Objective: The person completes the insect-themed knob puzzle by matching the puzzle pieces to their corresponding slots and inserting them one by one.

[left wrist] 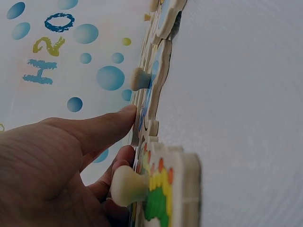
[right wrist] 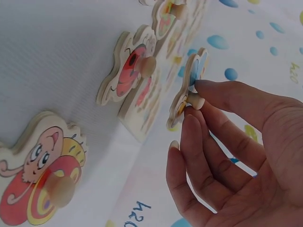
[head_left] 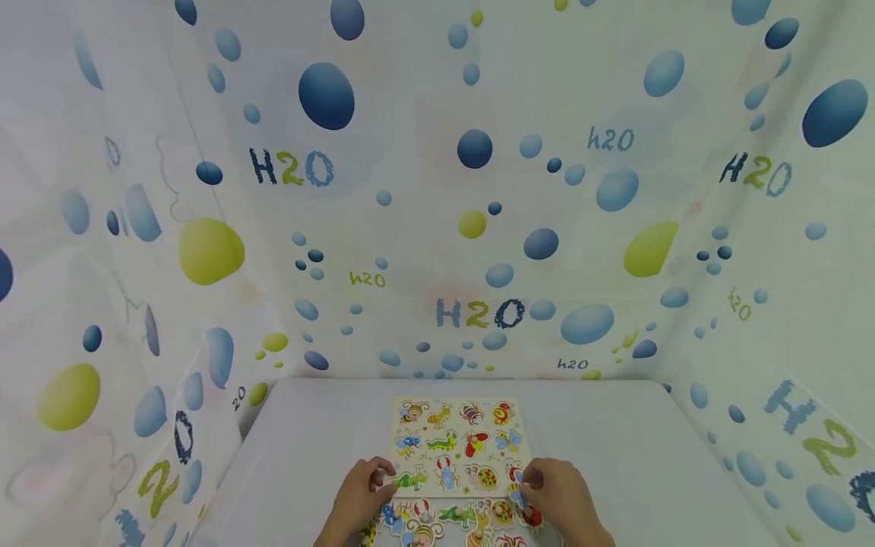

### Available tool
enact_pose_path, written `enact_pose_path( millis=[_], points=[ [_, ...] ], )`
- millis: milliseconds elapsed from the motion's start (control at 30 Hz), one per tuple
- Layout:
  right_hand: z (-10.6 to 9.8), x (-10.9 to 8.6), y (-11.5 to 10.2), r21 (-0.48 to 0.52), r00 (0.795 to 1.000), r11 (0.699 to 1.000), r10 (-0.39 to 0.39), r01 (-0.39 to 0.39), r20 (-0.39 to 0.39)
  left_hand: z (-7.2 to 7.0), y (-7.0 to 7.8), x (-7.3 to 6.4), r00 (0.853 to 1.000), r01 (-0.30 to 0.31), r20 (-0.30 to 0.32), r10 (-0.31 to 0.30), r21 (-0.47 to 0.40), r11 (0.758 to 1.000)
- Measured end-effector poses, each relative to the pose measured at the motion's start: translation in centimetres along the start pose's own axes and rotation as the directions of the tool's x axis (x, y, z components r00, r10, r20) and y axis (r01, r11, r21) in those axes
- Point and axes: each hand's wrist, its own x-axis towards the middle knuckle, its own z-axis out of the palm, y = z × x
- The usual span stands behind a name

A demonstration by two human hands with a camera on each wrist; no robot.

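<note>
A wooden peg puzzle board [head_left: 431, 448] printed with insects lies on the white table. My right hand [head_left: 557, 494] pinches, by its knob, a winged insect puzzle piece [right wrist: 193, 71] with blue and yellow colours, tilted above the table by the board's lower right corner. My left hand [head_left: 362, 490] rests at the board's lower left corner, thumb and fingertips right at its edge. Close to it in the left wrist view are a green and yellow piece [left wrist: 161, 189] and a blue piece with a wooden knob [left wrist: 140, 79].
Several loose knobbed pieces lie along the board's near edge, among them a green grasshopper [head_left: 456, 514], a bee [head_left: 422, 532] and a ladybird [right wrist: 130, 71]. A red and yellow butterfly piece [right wrist: 42, 175] lies nearer. Printed curtains [head_left: 424, 228] surround the white table [head_left: 615, 433].
</note>
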Motion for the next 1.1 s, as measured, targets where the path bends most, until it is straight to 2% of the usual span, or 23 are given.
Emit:
enact_pose_path(
  millis=[167, 567, 833, 1100],
  points=[
    [-0.1, 0.2, -0.4, -0.009, 0.999, 1.000, -0.027, 0.026, -0.034, 0.0, 0.1, 0.0, 1.000, -0.001, -0.001, 0.001, -0.008, 1.000],
    [0.2, 0.7, -0.2, 0.000, 0.999, 1.000, -0.008, 0.008, -0.049, 0.1, -0.1, 0.0, 1.000, -0.008, -0.001, 0.008, -0.010, 1.000],
    [0.4, 1.0, -0.1, 0.013, 0.996, 1.000, -0.025, 0.026, -0.084, 0.1, -0.1, 0.2, 1.000, 0.011, -0.007, -0.011, -0.012, 1.000],
    [0.6, 1.3, 0.0, 0.037, 0.992, 0.998, -0.047, 0.052, -0.115, 0.1, -0.2, 0.1, 1.000, -0.005, -0.001, 0.005, -0.009, 1.000]
  ],
)
